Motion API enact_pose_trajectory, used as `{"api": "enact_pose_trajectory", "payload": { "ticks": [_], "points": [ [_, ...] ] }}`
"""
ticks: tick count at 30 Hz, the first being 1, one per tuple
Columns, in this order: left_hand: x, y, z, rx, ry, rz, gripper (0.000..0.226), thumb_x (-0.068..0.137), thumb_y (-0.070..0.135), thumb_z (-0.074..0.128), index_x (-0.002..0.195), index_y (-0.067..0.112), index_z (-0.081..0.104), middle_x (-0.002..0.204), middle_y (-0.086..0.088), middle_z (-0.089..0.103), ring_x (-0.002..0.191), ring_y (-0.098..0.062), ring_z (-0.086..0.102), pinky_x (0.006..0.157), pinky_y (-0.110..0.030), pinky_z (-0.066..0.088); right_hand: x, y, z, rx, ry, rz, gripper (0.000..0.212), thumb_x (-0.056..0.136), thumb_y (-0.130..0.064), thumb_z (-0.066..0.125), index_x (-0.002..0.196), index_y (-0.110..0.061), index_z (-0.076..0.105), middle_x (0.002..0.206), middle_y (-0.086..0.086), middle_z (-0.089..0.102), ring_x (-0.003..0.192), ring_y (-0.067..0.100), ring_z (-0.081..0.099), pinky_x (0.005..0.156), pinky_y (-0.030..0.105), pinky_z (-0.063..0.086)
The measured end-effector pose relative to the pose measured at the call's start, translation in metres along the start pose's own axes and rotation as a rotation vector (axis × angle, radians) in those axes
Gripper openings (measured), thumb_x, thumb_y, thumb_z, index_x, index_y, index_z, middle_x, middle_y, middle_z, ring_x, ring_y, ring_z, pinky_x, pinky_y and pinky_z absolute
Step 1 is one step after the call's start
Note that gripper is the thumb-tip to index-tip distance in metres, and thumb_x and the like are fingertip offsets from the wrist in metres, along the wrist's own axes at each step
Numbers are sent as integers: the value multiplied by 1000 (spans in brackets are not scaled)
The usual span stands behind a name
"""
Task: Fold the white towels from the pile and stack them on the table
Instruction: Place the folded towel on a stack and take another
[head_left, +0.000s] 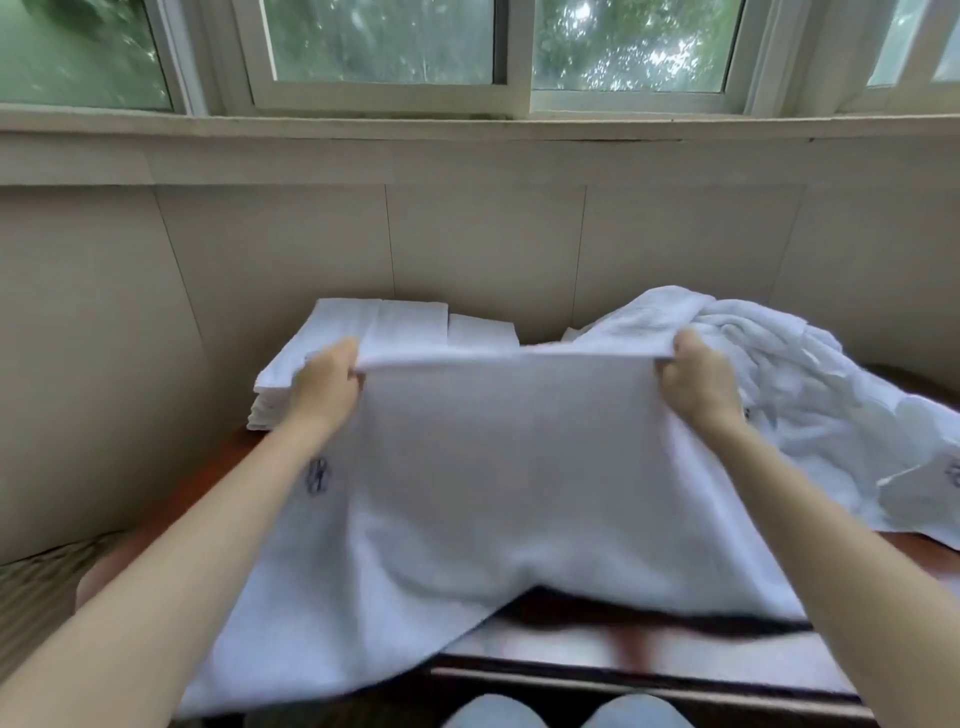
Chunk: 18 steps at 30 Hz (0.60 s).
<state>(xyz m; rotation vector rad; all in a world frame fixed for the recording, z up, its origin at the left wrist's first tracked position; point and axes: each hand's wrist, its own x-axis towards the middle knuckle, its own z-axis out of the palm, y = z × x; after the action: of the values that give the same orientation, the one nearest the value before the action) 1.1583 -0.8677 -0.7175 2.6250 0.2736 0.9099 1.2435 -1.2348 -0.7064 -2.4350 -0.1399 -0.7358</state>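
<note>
A white towel (498, 467) hangs stretched between my two hands above the dark wooden table (649, 654). My left hand (324, 384) grips its upper left corner and my right hand (698, 379) grips its upper right corner. The towel's lower part drapes over the table's front edge, with a dark embroidered mark near my left forearm. A stack of folded white towels (363, 338) sits at the back left of the table. The loose pile of white towels (789, 379) lies at the back right.
A beige panelled wall (467, 234) runs right behind the table, with a window sill and windows above. A striped cushion (36, 597) sits low at the left. My knees in light trousers (561, 712) show below the table's front edge.
</note>
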Motion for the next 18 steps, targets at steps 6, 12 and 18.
{"api": "enact_pose_trajectory", "payload": {
  "ticks": [6, 12, 18],
  "points": [
    [36, 27, -70, -128, 317, 184, 15, 84, 1, 47, 71, 6, 43, 75, -20, 48, 72, -37, 48, 61, -39, 34, 17, -37, -70, 198, 335, -260, 11, 93, -5, 52, 92, 5, 52, 94, 24, 63, 88, 41, 55, 69, 39, 39],
    [-48, -2, -51, 535, -834, -177, 50, 87, 24, 52, 134, 22, 34, 112, -8, 56, 88, -28, 62, 79, -34, 51, -86, 8, -53, -373, -461, -193, 31, 90, -27, 56, 67, -18, 37, 81, 11, 58, 77, 33, 59, 58, 29, 36],
    [-115, -30, 6, 645, -1021, -170, 46, 90, 17, 45, 136, 15, 43, 135, -10, 51, 106, -23, 58, 91, -35, 46, -137, 41, -10, -426, -958, -88, 14, 93, -33, 48, 84, -23, 52, 90, 2, 69, 56, 9, 58, 54, 22, 44]
  ]
}}
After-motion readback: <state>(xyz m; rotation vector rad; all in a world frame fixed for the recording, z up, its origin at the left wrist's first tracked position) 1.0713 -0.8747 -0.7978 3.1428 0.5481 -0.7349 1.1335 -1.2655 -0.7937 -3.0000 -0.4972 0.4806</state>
